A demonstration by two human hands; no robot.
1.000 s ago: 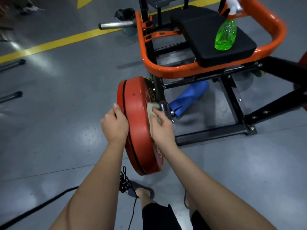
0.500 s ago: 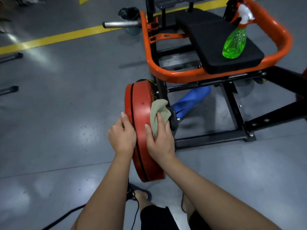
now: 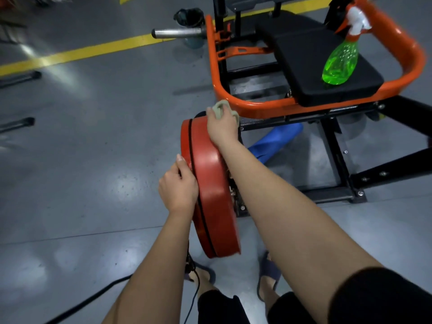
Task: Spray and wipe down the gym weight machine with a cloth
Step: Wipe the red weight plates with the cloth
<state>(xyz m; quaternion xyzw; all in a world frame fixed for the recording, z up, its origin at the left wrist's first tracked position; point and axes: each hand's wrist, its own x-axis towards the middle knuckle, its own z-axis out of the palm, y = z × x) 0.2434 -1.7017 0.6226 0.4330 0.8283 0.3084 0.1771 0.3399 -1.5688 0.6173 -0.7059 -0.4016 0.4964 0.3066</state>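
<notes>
A red weight plate (image 3: 210,183) hangs upright on the side of the machine, whose orange frame (image 3: 268,106) curves around a black seat pad (image 3: 311,57). My right hand (image 3: 222,129) grips a pale green cloth (image 3: 221,108) at the plate's top edge, close to the orange frame. My left hand (image 3: 178,188) holds the plate's left rim, fingers curled over the edge. A green spray bottle (image 3: 340,61) with a white and orange trigger lies tilted on the seat pad, far from both hands.
A blue rolled mat (image 3: 273,141) lies under the frame. Black base bars (image 3: 385,169) spread to the right. A steel bar (image 3: 177,32) sticks out at the back left, near a yellow floor line (image 3: 93,51). A black cable (image 3: 93,298) runs by my sandalled feet.
My right hand has slid the cloth up from the plate's inner face near the hub to its top edge. My left hand has stayed on the left rim.
</notes>
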